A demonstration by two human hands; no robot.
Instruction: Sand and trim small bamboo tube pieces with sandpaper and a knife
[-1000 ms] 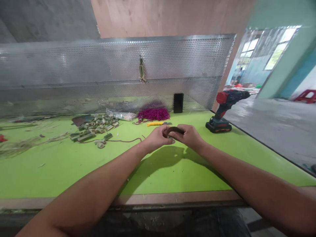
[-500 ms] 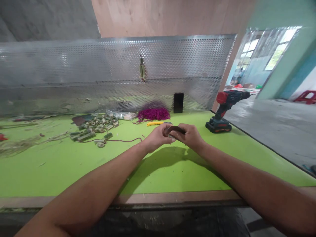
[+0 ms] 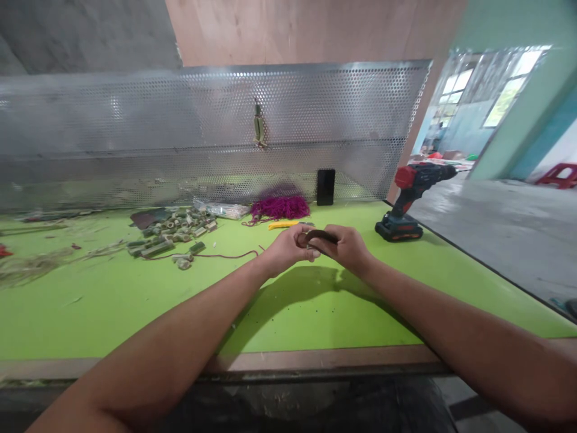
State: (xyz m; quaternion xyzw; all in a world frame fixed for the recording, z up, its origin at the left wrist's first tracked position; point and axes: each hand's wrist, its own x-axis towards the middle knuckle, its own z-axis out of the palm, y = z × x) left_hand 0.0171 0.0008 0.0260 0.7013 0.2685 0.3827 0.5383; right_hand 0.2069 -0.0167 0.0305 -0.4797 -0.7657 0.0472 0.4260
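My left hand [image 3: 287,251] and my right hand [image 3: 343,249] meet above the green table top [image 3: 112,313], both pinching a dark brown curved strip [image 3: 321,236]. Its material is hard to tell, and my fingers hide its ends. A thin dark red cord [image 3: 228,255] runs left of my left hand, among cut green bamboo pieces [image 3: 174,231]. A yellow-handled utility knife [image 3: 285,225] lies just beyond my hands.
A magenta cord bundle [image 3: 279,208] and a black phone [image 3: 325,187] stand near a perforated metal sheet [image 3: 216,120] along the back. A cordless drill [image 3: 404,201] stands upright at the right. Fibre scraps [image 3: 31,267] lie at the left. The table edge drops to a concrete floor [image 3: 505,234].
The dark strip has turned slightly between my fingers. My hands stay in nearly the same place.
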